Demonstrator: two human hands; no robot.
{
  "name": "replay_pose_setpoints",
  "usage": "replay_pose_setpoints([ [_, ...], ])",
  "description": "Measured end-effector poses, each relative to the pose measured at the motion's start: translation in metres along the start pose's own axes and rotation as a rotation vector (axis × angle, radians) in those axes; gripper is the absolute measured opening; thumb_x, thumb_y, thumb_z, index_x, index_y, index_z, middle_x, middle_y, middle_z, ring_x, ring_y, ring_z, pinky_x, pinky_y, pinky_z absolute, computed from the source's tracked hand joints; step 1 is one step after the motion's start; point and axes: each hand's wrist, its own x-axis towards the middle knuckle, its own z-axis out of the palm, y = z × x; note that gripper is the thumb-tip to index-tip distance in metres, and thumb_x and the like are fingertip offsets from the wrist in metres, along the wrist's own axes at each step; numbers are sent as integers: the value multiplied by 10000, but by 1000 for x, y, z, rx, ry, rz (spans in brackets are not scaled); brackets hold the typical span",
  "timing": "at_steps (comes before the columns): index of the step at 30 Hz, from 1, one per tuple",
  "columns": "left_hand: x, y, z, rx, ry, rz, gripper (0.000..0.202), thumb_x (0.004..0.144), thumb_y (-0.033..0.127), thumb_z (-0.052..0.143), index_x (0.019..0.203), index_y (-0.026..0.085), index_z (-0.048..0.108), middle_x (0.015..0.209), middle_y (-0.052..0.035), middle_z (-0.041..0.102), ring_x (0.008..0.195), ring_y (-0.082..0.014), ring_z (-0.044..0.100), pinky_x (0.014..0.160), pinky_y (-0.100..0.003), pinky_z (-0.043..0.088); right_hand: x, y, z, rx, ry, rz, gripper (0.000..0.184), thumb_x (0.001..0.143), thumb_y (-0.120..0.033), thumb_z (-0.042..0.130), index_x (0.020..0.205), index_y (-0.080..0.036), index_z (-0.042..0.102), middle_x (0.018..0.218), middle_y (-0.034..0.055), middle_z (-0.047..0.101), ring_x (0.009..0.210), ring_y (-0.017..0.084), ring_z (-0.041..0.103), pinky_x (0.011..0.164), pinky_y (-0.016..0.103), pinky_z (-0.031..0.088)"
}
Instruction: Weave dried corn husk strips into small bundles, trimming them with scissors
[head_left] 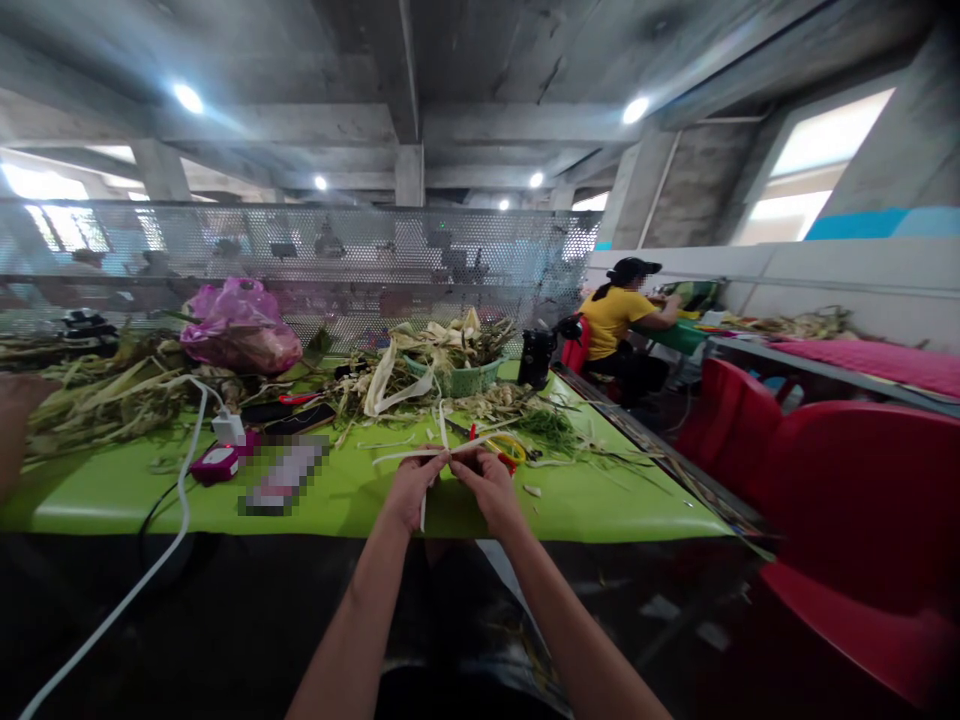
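Pale, flat plant strips (pixel 401 457), which look like dried husk, cross one another between my two hands over the near edge of the green table. My left hand (pixel 412 490) pinches them from the left, fingers closed. From the right, my right hand (pixel 487 485) grips the same crossing with thumb and fingertips, close against the left. One strip end points up and another hangs below the left hand. Just beyond the right hand lie scissors (pixel 512 452) with yellow and red handles, partly hidden by the fingers. The exact crossing is too small to make out.
A green basket (pixel 457 380) of dried husks stands behind my hands, beside a black cylinder (pixel 535 357). To the left are a pink plastic bag (pixel 238 325), husk piles, a white cable (pixel 184 500) and a blurred flat object (pixel 286 475). Red chairs (pixel 855 500) and a seated person are right.
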Motion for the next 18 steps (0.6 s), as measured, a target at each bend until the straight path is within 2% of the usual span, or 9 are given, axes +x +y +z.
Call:
replay_pose_setpoints([
  [5, -1, 1, 1, -38, 18, 8, 410, 524, 419, 806, 728, 152, 572, 480, 93, 376, 438, -38, 297, 449, -205, 183, 1, -2, -1, -48, -24, -3, 247, 676, -426, 694, 712, -187, 647, 654, -6, 587, 637, 155, 494, 629, 277, 395],
  [13, 2, 0, -2, -52, 4, -8, 378, 543, 400, 799, 733, 145, 595, 515, 79, 443, 418, -28, 307, 430, -202, 199, -2, -4, -2, -15, -35, 13, 231, 699, -407, 674, 709, -184, 617, 633, -20, 555, 592, 133, 467, 590, 261, 375],
  [16, 2, 2, -3, -49, -2, -19, 384, 538, 407, 801, 744, 145, 611, 529, 69, 476, 418, -29, 339, 430, -193, 235, -3, -3, -2, -8, -21, 11, 224, 707, -403, 675, 742, -188, 623, 668, -10, 581, 625, 143, 499, 622, 270, 400],
  [18, 0, 3, -3, -61, -19, -36, 402, 536, 416, 803, 774, 150, 618, 550, 54, 520, 444, -50, 414, 453, -195, 295, -2, -2, -1, -9, -23, 10, 227, 707, -404, 680, 786, -194, 643, 714, 4, 619, 671, 161, 539, 672, 289, 426],
])
